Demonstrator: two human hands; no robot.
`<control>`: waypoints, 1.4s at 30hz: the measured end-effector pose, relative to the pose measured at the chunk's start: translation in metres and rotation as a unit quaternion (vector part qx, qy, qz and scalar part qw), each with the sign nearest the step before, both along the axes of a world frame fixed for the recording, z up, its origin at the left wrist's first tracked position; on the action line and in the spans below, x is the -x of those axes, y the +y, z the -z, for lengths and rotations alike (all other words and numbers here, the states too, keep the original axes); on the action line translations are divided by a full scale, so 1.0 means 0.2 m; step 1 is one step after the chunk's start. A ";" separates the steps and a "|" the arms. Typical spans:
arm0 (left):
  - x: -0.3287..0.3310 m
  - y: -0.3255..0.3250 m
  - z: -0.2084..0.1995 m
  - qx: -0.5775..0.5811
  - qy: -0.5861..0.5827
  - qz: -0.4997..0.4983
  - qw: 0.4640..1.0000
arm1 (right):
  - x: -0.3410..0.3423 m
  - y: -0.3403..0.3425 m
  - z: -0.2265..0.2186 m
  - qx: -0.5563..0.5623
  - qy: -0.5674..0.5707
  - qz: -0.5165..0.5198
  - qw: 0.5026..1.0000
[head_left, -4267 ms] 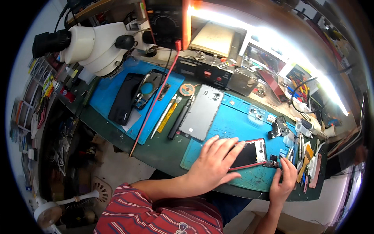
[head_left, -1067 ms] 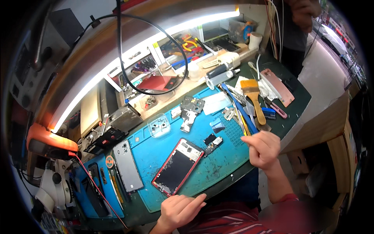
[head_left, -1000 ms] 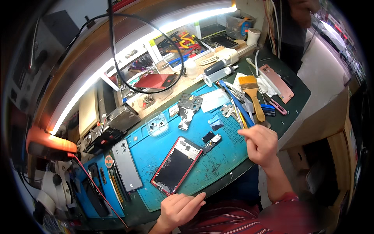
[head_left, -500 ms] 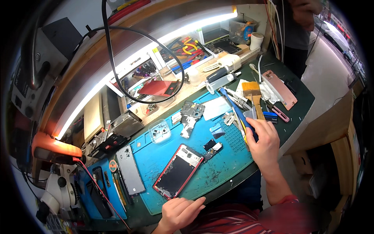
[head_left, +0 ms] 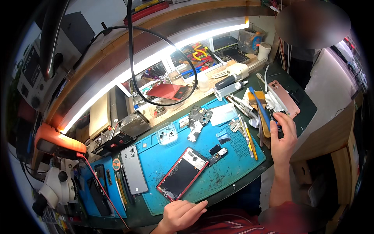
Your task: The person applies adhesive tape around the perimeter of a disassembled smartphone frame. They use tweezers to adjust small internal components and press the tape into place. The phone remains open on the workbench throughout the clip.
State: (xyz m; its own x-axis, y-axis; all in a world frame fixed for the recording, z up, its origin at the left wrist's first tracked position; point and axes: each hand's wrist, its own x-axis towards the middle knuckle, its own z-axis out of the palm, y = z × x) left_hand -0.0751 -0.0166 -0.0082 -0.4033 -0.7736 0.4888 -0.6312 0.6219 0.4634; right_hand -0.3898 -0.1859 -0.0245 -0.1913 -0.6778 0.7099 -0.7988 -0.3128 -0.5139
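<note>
At the right of the bench my right hand is closed, thumb and fingers curled at the lower end of a slim blue tool. The tool slants over a wide brush with a wooden handle. My left hand is loosely curled at the mat's front edge, with nothing visible in it. Just beyond it lies an opened phone with a red frame; whether they touch I cannot tell. A small circuit board lies by the phone's upper right corner. Yellow-handled tweezers or a similar thin tool lies left of my right hand.
On the blue mat are a clear parts box, a dark phone part and a grey phone back. A black cable loop hangs over the bench. An orange meter stands left. Another person stands at the far right.
My right hand has moved right and slightly away from the yellow thin tool, carrying the blue tool across the brush. My left hand stays by the phone. The whole view has shifted slightly.
</note>
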 end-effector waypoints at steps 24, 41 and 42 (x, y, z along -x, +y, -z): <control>-0.02 0.02 -0.03 -0.032 -0.018 0.017 0.999 | -0.01 -0.12 -0.22 0.080 0.085 -0.121 0.986; -0.02 0.02 0.03 -0.008 0.006 -0.010 1.000 | -0.01 -1.31 -0.25 -0.184 0.487 -0.257 0.814; -0.02 0.02 0.05 0.005 0.003 -0.019 1.000 | -0.04 -1.33 -0.26 -0.222 0.494 -0.256 0.801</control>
